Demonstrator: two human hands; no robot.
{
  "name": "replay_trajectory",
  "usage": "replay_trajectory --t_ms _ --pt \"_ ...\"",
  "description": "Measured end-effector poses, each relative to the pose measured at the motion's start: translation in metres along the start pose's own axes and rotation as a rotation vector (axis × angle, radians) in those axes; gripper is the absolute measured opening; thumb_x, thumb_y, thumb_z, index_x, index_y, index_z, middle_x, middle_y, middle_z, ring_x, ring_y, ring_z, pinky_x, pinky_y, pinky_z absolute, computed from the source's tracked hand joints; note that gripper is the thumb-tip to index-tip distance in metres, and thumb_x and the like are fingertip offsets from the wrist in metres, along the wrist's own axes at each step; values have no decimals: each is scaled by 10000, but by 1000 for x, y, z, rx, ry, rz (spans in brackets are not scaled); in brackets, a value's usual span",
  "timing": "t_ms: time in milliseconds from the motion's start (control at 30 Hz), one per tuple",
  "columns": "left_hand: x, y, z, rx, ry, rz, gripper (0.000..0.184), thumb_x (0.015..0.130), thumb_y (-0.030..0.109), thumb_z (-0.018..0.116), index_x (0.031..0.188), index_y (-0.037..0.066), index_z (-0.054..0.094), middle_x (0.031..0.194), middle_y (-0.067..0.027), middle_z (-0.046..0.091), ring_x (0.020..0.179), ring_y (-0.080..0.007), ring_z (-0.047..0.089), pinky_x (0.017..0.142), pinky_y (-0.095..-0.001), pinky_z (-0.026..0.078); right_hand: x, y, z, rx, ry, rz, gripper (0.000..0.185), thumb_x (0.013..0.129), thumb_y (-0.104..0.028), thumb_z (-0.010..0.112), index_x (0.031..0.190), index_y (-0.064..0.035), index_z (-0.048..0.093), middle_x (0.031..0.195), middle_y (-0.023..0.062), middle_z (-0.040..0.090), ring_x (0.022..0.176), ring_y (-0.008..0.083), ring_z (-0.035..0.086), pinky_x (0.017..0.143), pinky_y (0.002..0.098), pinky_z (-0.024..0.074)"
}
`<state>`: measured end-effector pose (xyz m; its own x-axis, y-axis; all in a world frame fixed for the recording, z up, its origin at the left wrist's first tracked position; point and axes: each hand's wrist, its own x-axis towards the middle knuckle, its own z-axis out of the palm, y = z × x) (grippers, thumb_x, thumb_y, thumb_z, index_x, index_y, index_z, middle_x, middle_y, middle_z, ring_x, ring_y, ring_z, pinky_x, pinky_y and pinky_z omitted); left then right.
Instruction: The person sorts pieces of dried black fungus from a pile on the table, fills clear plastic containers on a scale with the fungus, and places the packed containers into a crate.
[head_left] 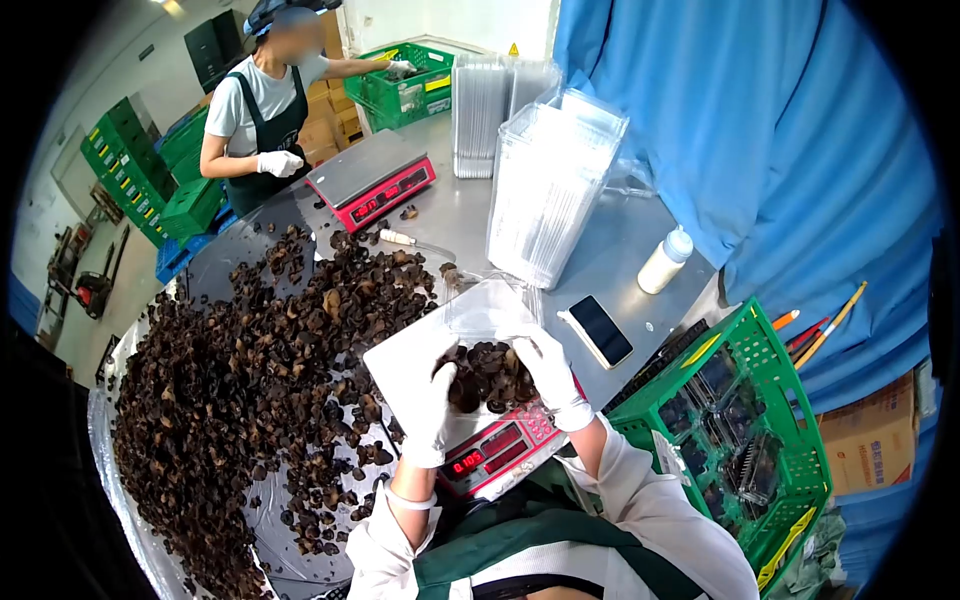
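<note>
A clear plastic box (497, 411) filled with dark dried wood ear mushrooms (492, 375) rests on a red digital scale (505, 450) with a white weighing plate. The scale's red display appears to read 0.105. My left hand (430, 405), in a white glove, grips the box's left side, thumb by the mushrooms. Gloved in white too, my right hand (552, 378) grips the right side, fingers over the rim. The box's transparent lid (487, 312) stands open at the far side. My palms hide parts of the box walls.
A large mushroom heap (250, 385) spreads over the left. Behind the scale stand stacked clear boxes (550, 190); a phone (598, 330) and a bottle (665, 262) lie right. A green crate (795, 440) holds packed boxes. A co-worker (262, 120) stands by another scale (372, 180).
</note>
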<state>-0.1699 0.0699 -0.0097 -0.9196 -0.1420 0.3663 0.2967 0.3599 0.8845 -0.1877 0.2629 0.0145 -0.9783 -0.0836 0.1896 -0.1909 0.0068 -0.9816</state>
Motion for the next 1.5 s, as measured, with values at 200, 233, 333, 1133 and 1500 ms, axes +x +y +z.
replay_trajectory --t_ms 200,233,333,1133,1500 --pt "-9 0 -27 -1021 254 -556 342 976 262 518 1152 -26 572 1078 -119 616 1011 -210 581 905 -354 506 -7 3 -33 145 201 -37 338 1016 -199 395 1199 48 534 1084 129 618 1018 209 607 900 337 482" --pt "-9 -1 -37 -1291 332 -642 340 967 263 537 1134 -31 575 1107 -136 620 1044 -231 582 928 -381 510 -6 5 -37 183 245 -19 370 1018 -238 400 1236 34 522 1081 119 621 1013 196 609 884 328 486" --pt "-9 1 -42 -1386 264 -665 302 930 113 571 1186 -45 546 1174 -150 599 1096 -259 567 915 -326 518 -11 11 -47 124 311 71 378 1015 -246 389 1242 15 544 1091 98 624 999 167 608 858 310 481" --pt "-20 13 -57 -295 -55 -358 298 928 149 576 1205 40 592 1220 -122 590 1102 -191 565 955 -306 431 -32 6 -62 -142 364 20 250 959 -143 482 1057 31 633 1036 81 654 912 139 602 789 265 473" --pt "-51 -17 -45 -281 -309 -543 450 957 140 527 1369 -9 424 827 -48 621 712 -85 582 668 -213 475 36 54 -42 8 117 206 502 953 -193 538 1417 -91 376 1290 65 528 1150 159 514 923 312 439"
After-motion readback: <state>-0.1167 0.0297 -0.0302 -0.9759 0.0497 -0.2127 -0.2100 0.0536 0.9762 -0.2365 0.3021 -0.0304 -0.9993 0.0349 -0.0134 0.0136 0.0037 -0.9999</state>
